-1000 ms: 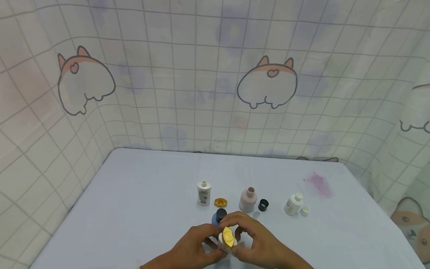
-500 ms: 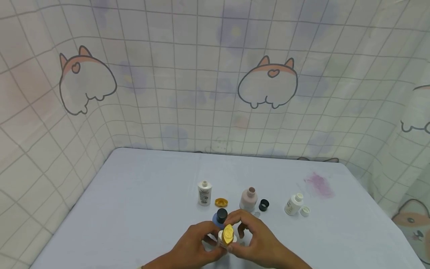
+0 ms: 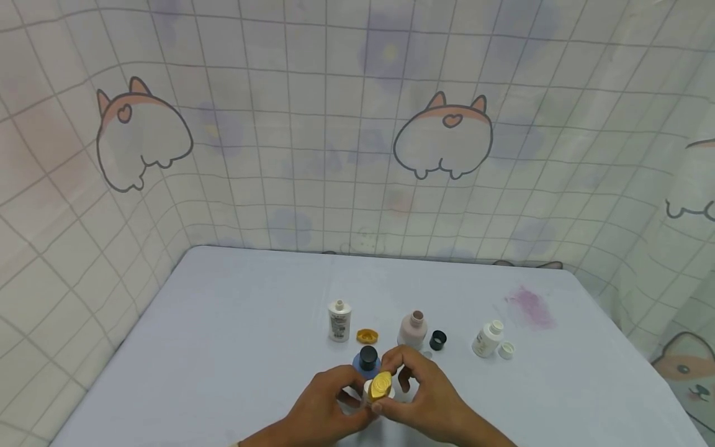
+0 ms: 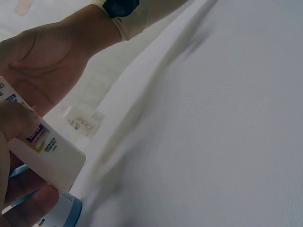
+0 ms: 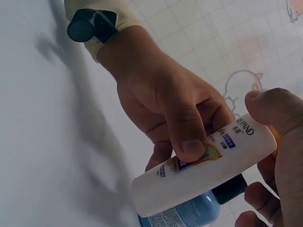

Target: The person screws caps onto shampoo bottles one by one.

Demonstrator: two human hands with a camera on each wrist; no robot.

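Note:
My left hand [image 3: 326,403] grips a white pump-less lotion-type bottle [image 5: 165,189], its thumb laid across the printed label in the right wrist view. On the bottle's top sits a yellow oval cap [image 3: 382,385]. My right hand [image 3: 427,397] pinches that cap between thumb and index finger, the other fingers curled beside it. Right behind the held bottle stands a blue bottle [image 5: 199,210] with a black cap [image 3: 368,357]. In the head view the hands hide most of the white bottle's body.
Farther back stand a white bottle [image 3: 339,321], a pinkish bottle [image 3: 412,332] and another white bottle [image 3: 488,339], all uncapped. Beside them lie a yellow cap [image 3: 367,336], a black cap [image 3: 438,339] and a white cap [image 3: 506,351]. A pink stain [image 3: 530,306] marks the table [image 3: 223,335].
The yellow cap has turned clockwise as seen from above, its far end swinging right. My right fingers have shifted with it, while my left hand stays around the bottle.

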